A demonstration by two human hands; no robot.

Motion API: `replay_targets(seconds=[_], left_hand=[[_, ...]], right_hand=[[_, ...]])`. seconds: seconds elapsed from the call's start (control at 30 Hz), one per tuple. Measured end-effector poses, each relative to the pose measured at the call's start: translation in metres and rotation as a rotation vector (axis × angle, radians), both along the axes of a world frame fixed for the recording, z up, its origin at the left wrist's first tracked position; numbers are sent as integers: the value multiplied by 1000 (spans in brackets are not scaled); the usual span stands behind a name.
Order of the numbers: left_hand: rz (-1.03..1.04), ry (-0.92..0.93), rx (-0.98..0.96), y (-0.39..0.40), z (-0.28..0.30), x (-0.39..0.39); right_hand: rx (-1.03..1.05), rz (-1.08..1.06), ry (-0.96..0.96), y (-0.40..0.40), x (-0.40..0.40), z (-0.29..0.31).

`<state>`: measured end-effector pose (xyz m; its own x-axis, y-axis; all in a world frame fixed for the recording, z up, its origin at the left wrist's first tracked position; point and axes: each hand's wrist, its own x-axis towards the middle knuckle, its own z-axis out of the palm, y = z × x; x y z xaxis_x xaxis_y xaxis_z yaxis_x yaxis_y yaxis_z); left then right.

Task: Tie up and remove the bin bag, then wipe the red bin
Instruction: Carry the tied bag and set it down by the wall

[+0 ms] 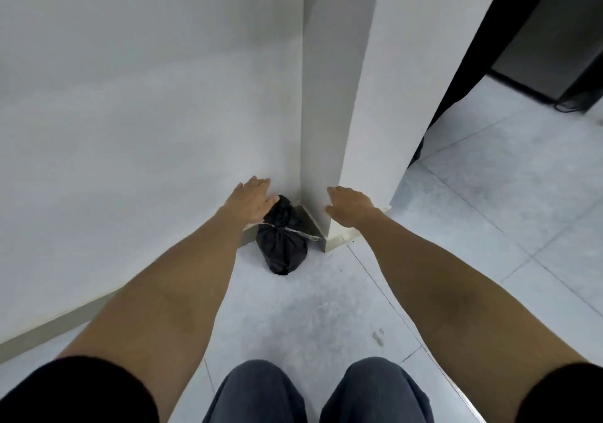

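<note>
Black bin bag (282, 243), tied w/ a pale string round its neck, sat on the floor (326, 308) at frame centre, in the corner btwn wall (130, 112) & pillar (332, 96). Left hand (253, 199) just above-left of the bag top, fingers straight, holding nothing. Right hand (350, 205) right of it, in front of the pillar, fingers relaxed, nothing in its grip.

Tied black bin bag (281, 244) sits in wall corner between empty hands.
</note>
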<state>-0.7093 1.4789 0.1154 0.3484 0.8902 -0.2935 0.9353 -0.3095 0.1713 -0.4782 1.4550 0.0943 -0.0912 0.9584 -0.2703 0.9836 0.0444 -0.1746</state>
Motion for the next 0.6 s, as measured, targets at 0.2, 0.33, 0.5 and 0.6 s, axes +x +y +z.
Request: replay_targets(seconds=[0.2,0.33,0.5,0.6], left_hand=[[-97,80,-56,-24,152,32],[-160,94,-89,-42,251,62],[-330,50,-60,-79,352,105],[-452,56,-19,-104,399,133]], right_hand=[[18,-85,-65,-40,46,153],[31,-199,-61,-79,74,261],[28,-384,-69,-157,111,372],[33,-495,-106,-215,131,418]])
